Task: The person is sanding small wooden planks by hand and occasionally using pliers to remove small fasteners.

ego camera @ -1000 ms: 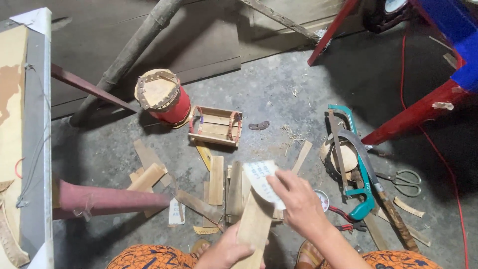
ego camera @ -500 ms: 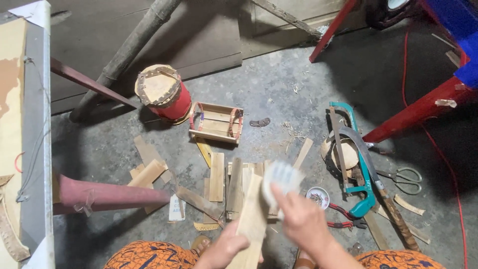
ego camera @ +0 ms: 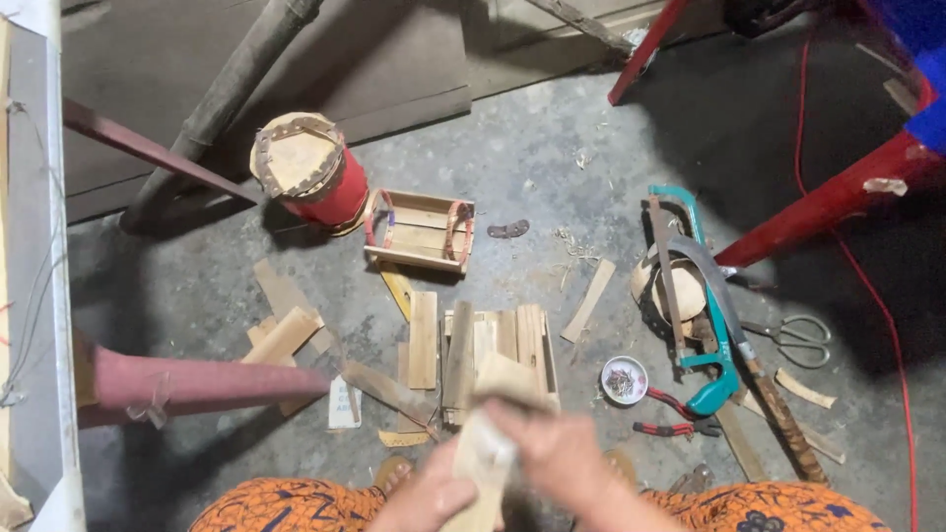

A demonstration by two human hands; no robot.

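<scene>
My left hand (ego camera: 429, 500) grips the lower end of a pale wooden slat (ego camera: 485, 463) that stands tilted upright between my knees at the bottom centre. My right hand (ego camera: 554, 455) is closed over the slat's upper part and is motion-blurred. The pale sheet it holds is mostly hidden under its fingers. Just beyond the hands, several flat wooden slats (ego camera: 461, 345) lie side by side on the concrete floor.
A red can with a woven lid (ego camera: 307, 175) and a small banded wooden box (ego camera: 419, 232) sit farther back. To the right lie a teal hacksaw (ego camera: 711, 325), a long knife (ego camera: 764, 394), scissors (ego camera: 794, 337), red pliers (ego camera: 675, 422) and a small nail bowl (ego camera: 624, 380). A maroon bar (ego camera: 197, 384) juts in at left.
My right hand slid down the slat toward me with the pale sheet, which was in plain view before and is now covered. The left hand stayed on the slat.
</scene>
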